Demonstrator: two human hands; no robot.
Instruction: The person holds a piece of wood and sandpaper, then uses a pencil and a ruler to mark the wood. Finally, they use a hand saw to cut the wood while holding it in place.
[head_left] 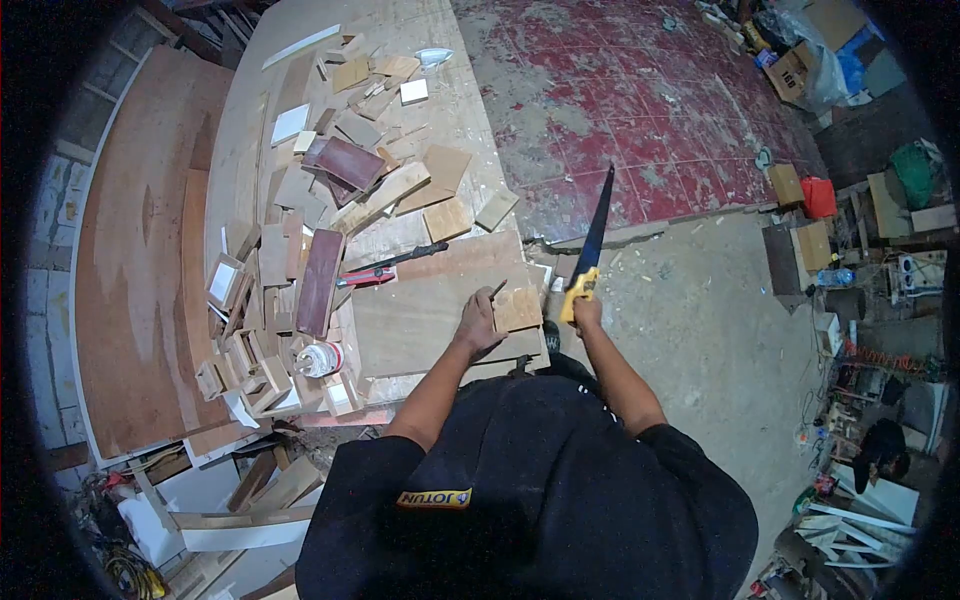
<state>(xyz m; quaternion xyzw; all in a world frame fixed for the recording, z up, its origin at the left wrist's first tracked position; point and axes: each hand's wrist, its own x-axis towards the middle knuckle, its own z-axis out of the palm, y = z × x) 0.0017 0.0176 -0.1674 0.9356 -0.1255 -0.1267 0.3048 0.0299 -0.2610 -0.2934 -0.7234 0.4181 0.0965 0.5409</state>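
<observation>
My left hand [479, 326] is closed on the left edge of a small, light wooden block [517, 309], which lies at the right side of a flat plywood board [420, 318]. A thin dark stick, perhaps a pencil [499, 288], pokes up by its fingertips. To the right, past the table's edge, my right hand [589, 314] is wrapped round the yellow handle of a handsaw [592, 248]. The saw's dark blade points up and away, apart from the block. Beyond the board lie a red utility knife [366, 277] and a long black tool [415, 256].
Many wood offcuts [360, 130] and two maroon blocks [318, 283] cover the table's left and far parts. A white bottle [320, 360] stands near its front. Concrete floor [700, 290] and red tiles [620, 110] lie to the right. Tools and boxes [812, 245] line the far right.
</observation>
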